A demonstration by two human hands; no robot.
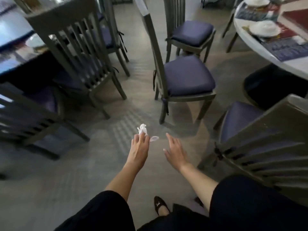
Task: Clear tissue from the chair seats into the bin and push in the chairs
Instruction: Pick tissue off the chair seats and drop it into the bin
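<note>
My left hand (139, 150) reaches forward over the floor and pinches a crumpled white tissue (143, 129) at its fingertips; a second white scrap (154, 138) shows just right of the fingers. My right hand (175, 150) is beside it, flat, fingers apart, holding nothing. A grey slatted chair with a purple cushion (187, 75) stands ahead, pulled out from the round table (260, 47). Another purple-seated chair (253, 130) is close on my right, its seat bare. No bin is in view.
Two grey chairs (78, 52) stand at a dark table (15, 35) on the left. A further chair (192, 33) is behind the middle one. The round table carries white dishes (265, 28) and printed mats. Open grey floor (66, 172) lies around my feet.
</note>
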